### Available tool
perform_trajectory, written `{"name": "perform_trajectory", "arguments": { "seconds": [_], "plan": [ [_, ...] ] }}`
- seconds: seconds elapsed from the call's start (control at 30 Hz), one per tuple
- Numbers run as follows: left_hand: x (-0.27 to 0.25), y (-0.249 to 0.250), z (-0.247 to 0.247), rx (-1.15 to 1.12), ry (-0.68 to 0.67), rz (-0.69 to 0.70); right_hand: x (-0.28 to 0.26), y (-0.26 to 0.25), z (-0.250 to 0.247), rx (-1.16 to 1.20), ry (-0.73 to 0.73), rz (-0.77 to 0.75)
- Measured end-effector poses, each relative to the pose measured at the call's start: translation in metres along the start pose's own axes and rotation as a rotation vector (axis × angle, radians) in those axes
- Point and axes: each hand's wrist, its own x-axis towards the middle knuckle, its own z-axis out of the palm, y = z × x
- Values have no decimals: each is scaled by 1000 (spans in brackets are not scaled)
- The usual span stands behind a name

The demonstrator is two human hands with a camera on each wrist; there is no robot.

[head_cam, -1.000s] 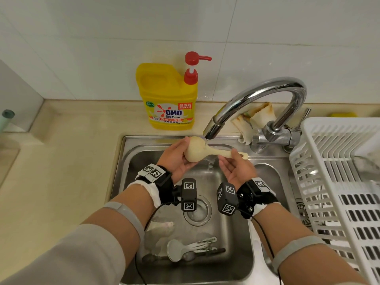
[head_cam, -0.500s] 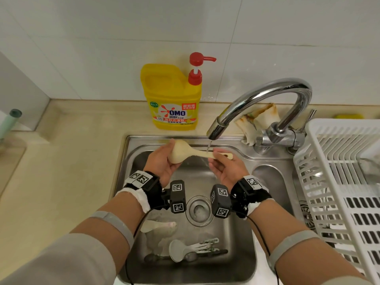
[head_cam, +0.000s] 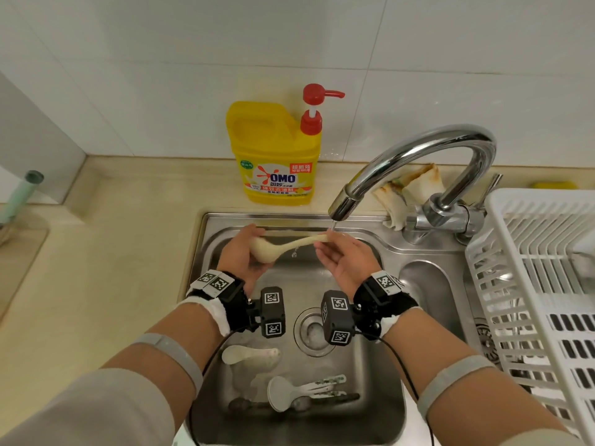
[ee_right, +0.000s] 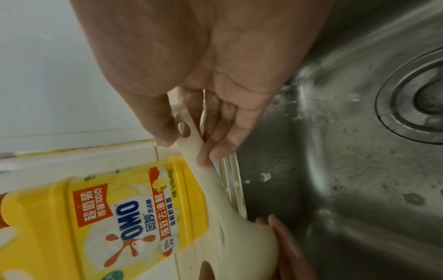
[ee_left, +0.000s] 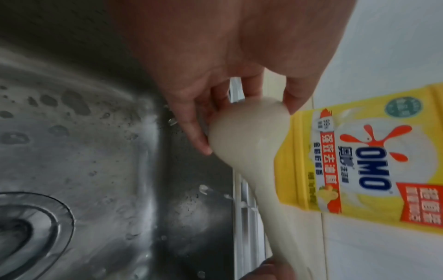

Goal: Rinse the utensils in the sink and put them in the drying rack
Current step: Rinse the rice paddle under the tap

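A cream ladle-like spoon point(head_cam: 273, 249) point(ee_left: 249, 144) point(ee_right: 215, 191) lies across the back of the steel sink point(head_cam: 380, 413). My left hand point(head_cam: 243, 255) point(ee_left: 230, 91) grips its bowl. My right hand point(head_cam: 341, 255) point(ee_right: 206, 121) pinches the handle end, right under the thin water stream from the chrome faucet point(head_cam: 415, 162). Low in the basin lie a white spoon point(head_cam: 248, 354), a grey spoon point(head_cam: 283, 392) and several other utensils point(head_cam: 322, 386). The white drying rack point(head_cam: 531, 284) stands at the right.
A yellow detergent bottle point(head_cam: 277, 149) with a red pump stands behind the sink. A stained cloth point(head_cam: 409, 188) lies behind the faucet base. The drain point(head_cam: 314, 331) sits mid-basin. Beige countertop point(head_cam: 96, 268) stretches to the left.
Both hands have slid the spoon to the left, so the water now falls on the handle end by my right fingers instead of on the bowl.
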Motion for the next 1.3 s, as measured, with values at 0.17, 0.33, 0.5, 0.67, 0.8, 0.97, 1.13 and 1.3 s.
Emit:
{"name": "perform_trajectory", "arguments": {
  "seconds": [0.17, 0.33, 0.5, 0.67, 0.8, 0.97, 1.13, 1.3],
  "plan": [
    [-2, -14, 14, 60, -95, -47, 0, -6, -8, -74, 15, -110],
    [-5, -23, 25, 261, -185, -87, -3, -17, -21, -154, 4, -229],
    [-1, -29, 34, 454, -153, -16, -9, -29, -28, -181, 54, -307],
    [2, -33, 48, 514, -227, 17, -12, -31, -30, -247, 110, -324],
    [2, -35, 59, 510, -235, -16, -12, -33, -31, -265, 176, -365],
    [1, -43, 68, 489, -285, 28, -17, -38, -37, -237, 190, -394],
    [0, -46, 64, 539, -352, 65, -18, -43, -47, -243, 184, -370],
    [-1, -40, 61, 622, -234, 99, -17, -38, -49, -189, 182, -354]
  ]
}}
